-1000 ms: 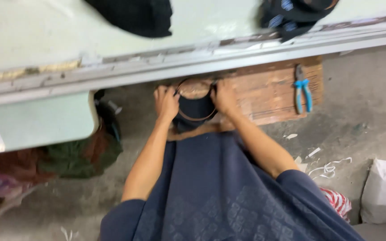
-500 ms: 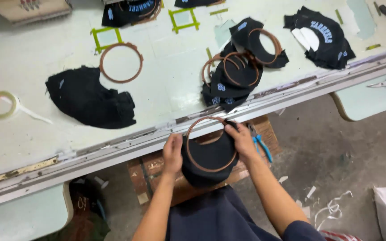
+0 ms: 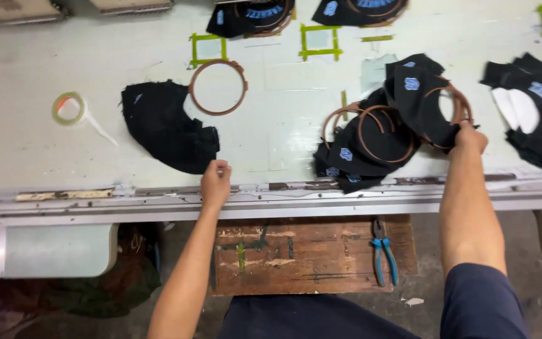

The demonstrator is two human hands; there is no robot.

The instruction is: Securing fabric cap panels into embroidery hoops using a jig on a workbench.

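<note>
While the right hand (image 3: 470, 137) closes its grip on a hooped black cloth piece (image 3: 431, 103) atop the right-hand pile | left hand (image 3: 216, 183), fingers curled and empty, touches the loose black fabric (image 3: 165, 127) by the bench (image 3: 45, 157) near edge | cloth likely light, limp; hoop rim the stiff place to hold.

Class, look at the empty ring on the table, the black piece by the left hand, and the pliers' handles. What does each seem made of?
Empty ring: probably wood or plastic, matte brown, thin and rigid.
Black piece: fabric, matte, frayed edges.
Pliers' handles: blue plastic or rubber sleeves, likely over metal.
</note>
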